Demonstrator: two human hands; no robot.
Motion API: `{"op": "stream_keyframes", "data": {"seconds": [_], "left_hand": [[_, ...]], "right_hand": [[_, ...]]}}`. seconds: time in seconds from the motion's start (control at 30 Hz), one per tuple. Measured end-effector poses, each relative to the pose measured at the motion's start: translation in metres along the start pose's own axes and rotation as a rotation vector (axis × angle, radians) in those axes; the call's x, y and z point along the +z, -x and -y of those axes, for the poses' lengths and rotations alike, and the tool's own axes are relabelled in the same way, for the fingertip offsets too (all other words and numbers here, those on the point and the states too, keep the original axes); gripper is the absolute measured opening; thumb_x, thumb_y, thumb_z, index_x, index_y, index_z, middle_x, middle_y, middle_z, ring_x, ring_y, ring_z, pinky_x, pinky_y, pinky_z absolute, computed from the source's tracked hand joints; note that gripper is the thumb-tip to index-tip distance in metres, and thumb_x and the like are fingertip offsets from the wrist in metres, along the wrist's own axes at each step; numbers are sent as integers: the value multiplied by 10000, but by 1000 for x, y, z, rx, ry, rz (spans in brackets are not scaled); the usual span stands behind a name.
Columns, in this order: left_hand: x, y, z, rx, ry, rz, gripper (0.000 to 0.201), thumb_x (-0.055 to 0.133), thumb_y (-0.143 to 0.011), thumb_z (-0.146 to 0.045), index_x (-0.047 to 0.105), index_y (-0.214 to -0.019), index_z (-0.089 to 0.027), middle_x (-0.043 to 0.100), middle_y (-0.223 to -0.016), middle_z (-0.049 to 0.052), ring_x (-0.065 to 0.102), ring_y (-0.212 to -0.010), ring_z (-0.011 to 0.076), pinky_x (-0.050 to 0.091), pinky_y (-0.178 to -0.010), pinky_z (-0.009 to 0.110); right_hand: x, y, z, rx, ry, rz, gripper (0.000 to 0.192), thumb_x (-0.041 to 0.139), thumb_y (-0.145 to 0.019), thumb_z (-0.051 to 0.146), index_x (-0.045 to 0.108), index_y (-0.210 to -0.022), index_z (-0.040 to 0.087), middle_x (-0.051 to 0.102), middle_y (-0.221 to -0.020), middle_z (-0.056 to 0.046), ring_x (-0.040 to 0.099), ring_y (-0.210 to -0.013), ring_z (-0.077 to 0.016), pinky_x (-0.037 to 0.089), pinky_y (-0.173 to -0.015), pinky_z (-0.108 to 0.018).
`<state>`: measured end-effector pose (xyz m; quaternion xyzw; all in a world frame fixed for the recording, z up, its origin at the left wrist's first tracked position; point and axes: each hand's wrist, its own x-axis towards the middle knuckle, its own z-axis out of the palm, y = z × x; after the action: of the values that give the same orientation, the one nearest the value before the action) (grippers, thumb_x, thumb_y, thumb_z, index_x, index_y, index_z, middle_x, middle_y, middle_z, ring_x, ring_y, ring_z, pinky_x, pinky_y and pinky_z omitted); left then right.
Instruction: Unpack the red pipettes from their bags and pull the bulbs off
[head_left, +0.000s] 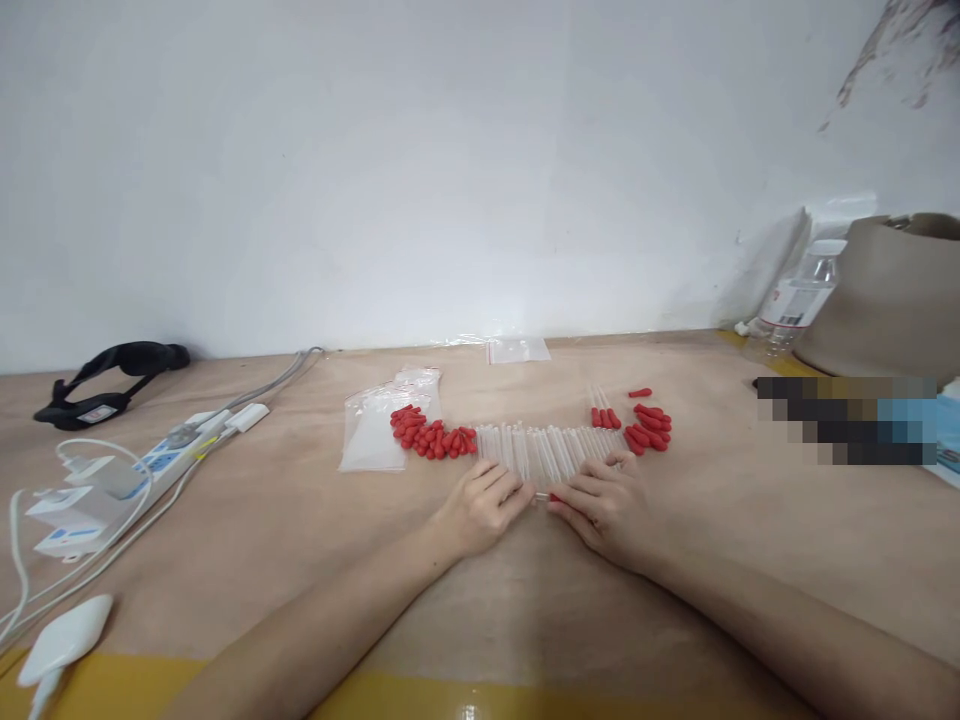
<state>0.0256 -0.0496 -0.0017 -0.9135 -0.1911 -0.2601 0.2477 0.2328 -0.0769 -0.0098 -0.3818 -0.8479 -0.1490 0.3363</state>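
I see both hands meet at table centre; L hand (480,505) pinches 1 clear tube (541,494), R hand (600,500) pinches a red cap (556,497) at its tip, just below the tube row (544,448); tube looks light, stiff, prob. fragile, so grip mid-shaft; cap soft, grippy.

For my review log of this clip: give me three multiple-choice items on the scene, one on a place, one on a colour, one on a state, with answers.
1. Where does the power strip lie?
A. left of the hands
B. right of the hands
C. behind the bottle

2. What colour are the small rubber caps?
A. blue
B. red
C. green

3. How are the left hand and right hand placed?
A. raised high
B. far apart
C. close together at the clear tubes

Answers: 1 A, it sits at the table's left edge; 2 B, both piles are red; 3 C, fingertips nearly meet at the row's near edge.
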Motion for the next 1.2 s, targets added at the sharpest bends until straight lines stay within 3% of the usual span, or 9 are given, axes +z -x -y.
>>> {"op": "stream_keyframes", "data": {"seconds": [0.23,0.37,0.5,0.63,0.73,0.83,0.97,1.1,1.2], "left_hand": [[1,0,-1,-48,36,31,153,421,-874,-188,568,-864,-147,456,-623,6,433,-618,128,366,-616,270],[-1,-1,-1,-75,58,35,162,419,-877,-192,568,-836,-145,474,-639,14,445,-629,133,356,-617,277],[-1,-5,-4,-122,76,36,176,413,-880,-196,567,-812,-145,498,-653,24,453,-629,134,350,-621,279],[-1,-9,-5,-158,37,16,195,407,-881,-204,570,-791,-148,508,-635,22,463,-609,135,337,-597,282],[1,-7,0,-267,14,-4,236,367,-893,-213,570,-787,-155,511,-653,24,475,-599,131,352,-574,266],[2,-7,7,-418,59,-1,236,331,-895,-196,562,-862,-159,516,-734,35,498,-650,132,389,-560,233],[4,-15,13,-457,100,98,305,327,-818,-80,501,-1060,-146,484,-871,73,489,-726,158,434,-594,252],[11,-24,14,-459,83,128,299,335,-796,-62,509,-1019,-159,455,-820,54,467,-698,164,433,-576,262],[19,-27,13,-441,94,119,209,348,-829,-85,522,-916,-162,468,-806,48,481,-707,164,443,-608,276]], "right_hand": [[-3,4,-3,-85,116,-4,126,497,-830,231,623,-845,228,596,-593,19,471,-661,-116,248,-713,-296],[-4,6,-7,-131,183,-76,121,507,-827,207,617,-865,236,607,-600,33,499,-666,-109,246,-728,-312],[-12,7,-15,-250,243,-126,233,520,-806,144,601,-985,270,657,-716,43,545,-741,-114,250,-733,-313],[-20,12,-30,-308,236,-75,360,507,-804,127,548,-1100,327,674,-831,72,555,-777,-97,255,-708,-293],[-24,12,-49,-105,184,-37,310,499,-823,187,572,-1058,374,676,-832,80,559,-752,-98,260,-691,-296],[-30,5,-79,285,188,-90,190,488,-827,318,652,-921,302,668,-832,2,558,-781,-148,292,-743,-326],[-33,-7,-131,601,51,-213,309,434,-814,379,650,-927,189,592,-848,-79,538,-780,-181,397,-693,-307],[-27,-6,-180,829,0,-39,289,492,-747,285,624,-964,148,589,-828,-78,545,-731,-176,423,-690,-308],[-17,3,-203,986,-92,-8,330,556,-693,308,588,-975,139,613,-813,-69,556,-676,-156,435,-634,-280]]}}
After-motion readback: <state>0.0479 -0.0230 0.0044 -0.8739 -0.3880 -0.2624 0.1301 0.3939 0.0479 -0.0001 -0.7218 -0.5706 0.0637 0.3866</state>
